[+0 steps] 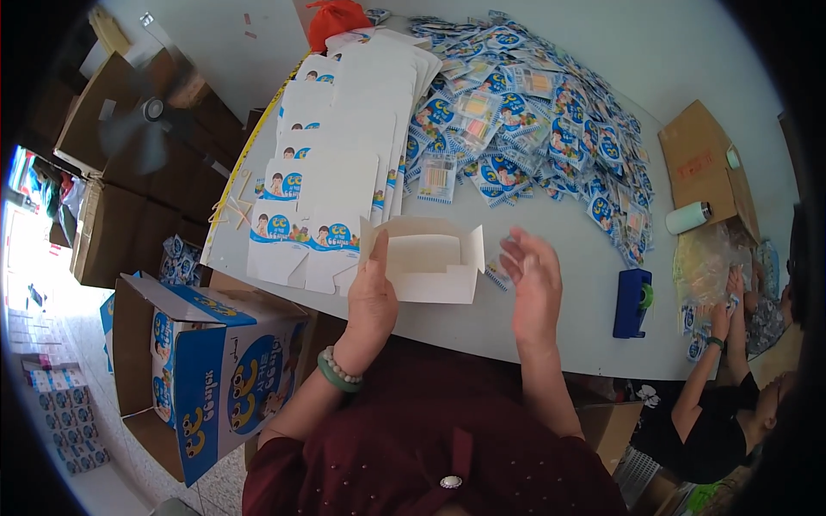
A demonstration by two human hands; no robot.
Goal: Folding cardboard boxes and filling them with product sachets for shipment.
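A small white paperboard carton (430, 282) stands open-topped at the table's near edge, its plain inside facing up and its end flaps raised. My left hand (372, 297), with a bead bracelet and a green bangle at the wrist, grips the carton's left end, fingers upright along the wall. To the right of the carton, my right hand (535, 288) is raised with its fingers loosely bent and apart, holding nothing and not touching the carton. Just beyond the left hand lie overlapping stacks of flat printed cartons (337, 172), white with blue pictures.
A large heap of small blue-and-clear packets (525, 112) covers the table's far right. A blue tape dispenser (632, 304) sits near the right edge. A big printed box (232, 370) stands at left. A co-worker's hands (730, 301) handle packets at right, near a green bottle (688, 218).
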